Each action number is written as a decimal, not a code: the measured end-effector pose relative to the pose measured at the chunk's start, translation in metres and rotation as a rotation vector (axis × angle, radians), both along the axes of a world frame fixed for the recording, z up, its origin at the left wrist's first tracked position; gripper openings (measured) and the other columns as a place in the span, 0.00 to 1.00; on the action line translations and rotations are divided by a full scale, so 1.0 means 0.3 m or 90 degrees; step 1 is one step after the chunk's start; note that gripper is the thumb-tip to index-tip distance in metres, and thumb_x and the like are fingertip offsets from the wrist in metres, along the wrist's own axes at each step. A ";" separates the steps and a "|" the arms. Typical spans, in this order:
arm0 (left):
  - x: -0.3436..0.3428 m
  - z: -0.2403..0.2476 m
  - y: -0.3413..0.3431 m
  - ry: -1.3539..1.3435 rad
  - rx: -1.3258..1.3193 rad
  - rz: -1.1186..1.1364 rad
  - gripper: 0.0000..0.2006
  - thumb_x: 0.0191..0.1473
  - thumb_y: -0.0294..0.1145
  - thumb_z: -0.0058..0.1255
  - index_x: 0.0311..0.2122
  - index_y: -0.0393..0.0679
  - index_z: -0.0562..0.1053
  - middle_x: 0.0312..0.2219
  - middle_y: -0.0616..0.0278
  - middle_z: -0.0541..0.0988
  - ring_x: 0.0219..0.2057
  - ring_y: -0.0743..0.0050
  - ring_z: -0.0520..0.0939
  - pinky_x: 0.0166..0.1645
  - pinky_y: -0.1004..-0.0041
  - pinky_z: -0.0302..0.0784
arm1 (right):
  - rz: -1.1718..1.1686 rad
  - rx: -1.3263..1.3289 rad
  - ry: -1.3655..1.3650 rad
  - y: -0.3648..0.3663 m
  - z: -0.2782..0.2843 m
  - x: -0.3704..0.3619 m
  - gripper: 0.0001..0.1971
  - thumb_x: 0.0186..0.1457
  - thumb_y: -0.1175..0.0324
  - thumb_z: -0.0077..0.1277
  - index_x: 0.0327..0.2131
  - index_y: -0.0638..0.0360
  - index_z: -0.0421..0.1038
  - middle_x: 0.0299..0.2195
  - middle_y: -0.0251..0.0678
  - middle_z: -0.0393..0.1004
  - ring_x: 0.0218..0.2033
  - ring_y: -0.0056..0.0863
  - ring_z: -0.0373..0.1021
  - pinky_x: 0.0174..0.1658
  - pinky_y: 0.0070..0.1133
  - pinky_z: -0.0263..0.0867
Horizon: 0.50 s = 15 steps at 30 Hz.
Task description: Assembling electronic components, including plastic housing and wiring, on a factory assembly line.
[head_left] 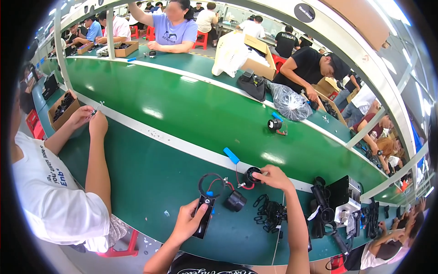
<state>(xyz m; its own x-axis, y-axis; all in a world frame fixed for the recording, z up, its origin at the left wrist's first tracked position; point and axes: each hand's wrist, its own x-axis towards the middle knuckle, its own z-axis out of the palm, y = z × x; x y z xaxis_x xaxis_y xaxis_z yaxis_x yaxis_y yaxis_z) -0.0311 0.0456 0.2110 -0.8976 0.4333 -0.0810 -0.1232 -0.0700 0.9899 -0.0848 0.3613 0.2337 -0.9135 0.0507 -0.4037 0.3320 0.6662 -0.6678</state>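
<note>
My left hand (186, 222) grips a black handle (204, 223) topped by an open black ring (211, 174), thumb lying along its front. Up and to the right, my right hand (273, 177) has its fingers closed on the rim of a round black motor housing (252, 176). Red wires run from it, and a blue cylindrical battery (231, 155) on a thin lead lies just beyond, on the bench's pale edge strip. Between my hands lies a black cylinder (235, 201), with red wire beside it.
Small black loop-shaped parts (270, 211) are heaped right of the cylinder. Farther right stands a metal box-like machine (346, 201) among black handles. A green conveyor belt (182, 112) crosses beyond, carrying another wired motor (275, 124). A co-worker (64, 192) works close at my left.
</note>
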 end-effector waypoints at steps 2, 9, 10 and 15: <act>0.007 -0.005 0.005 0.023 0.029 0.037 0.12 0.58 0.34 0.40 0.31 0.35 0.70 0.19 0.63 0.75 0.20 0.86 0.73 0.23 0.81 0.67 | 0.031 0.315 0.329 -0.049 -0.012 -0.037 0.24 0.45 0.48 0.53 0.37 0.60 0.72 0.34 0.41 0.72 0.31 0.34 0.73 0.33 0.27 0.68; 0.030 0.077 0.017 0.015 0.009 0.011 0.12 0.58 0.33 0.40 0.29 0.35 0.69 0.17 0.62 0.75 0.19 0.86 0.74 0.22 0.82 0.67 | 0.104 0.391 0.322 -0.232 -0.056 -0.225 0.16 0.42 0.57 0.56 0.33 0.55 0.72 0.33 0.35 0.72 0.33 0.37 0.71 0.36 0.29 0.67; 0.034 0.093 0.019 0.025 0.013 0.010 0.12 0.58 0.33 0.40 0.29 0.35 0.69 0.17 0.62 0.75 0.19 0.85 0.74 0.22 0.81 0.67 | 0.121 0.330 0.351 -0.228 -0.064 -0.229 0.14 0.40 0.61 0.56 0.32 0.56 0.71 0.31 0.35 0.72 0.32 0.36 0.71 0.35 0.29 0.67; 0.034 0.088 0.020 0.048 0.026 0.029 0.11 0.58 0.32 0.41 0.29 0.34 0.69 0.16 0.61 0.75 0.19 0.83 0.76 0.22 0.81 0.68 | 0.252 0.073 0.398 -0.223 -0.076 -0.203 0.12 0.38 0.69 0.55 0.32 0.56 0.70 0.29 0.35 0.70 0.30 0.36 0.70 0.34 0.29 0.66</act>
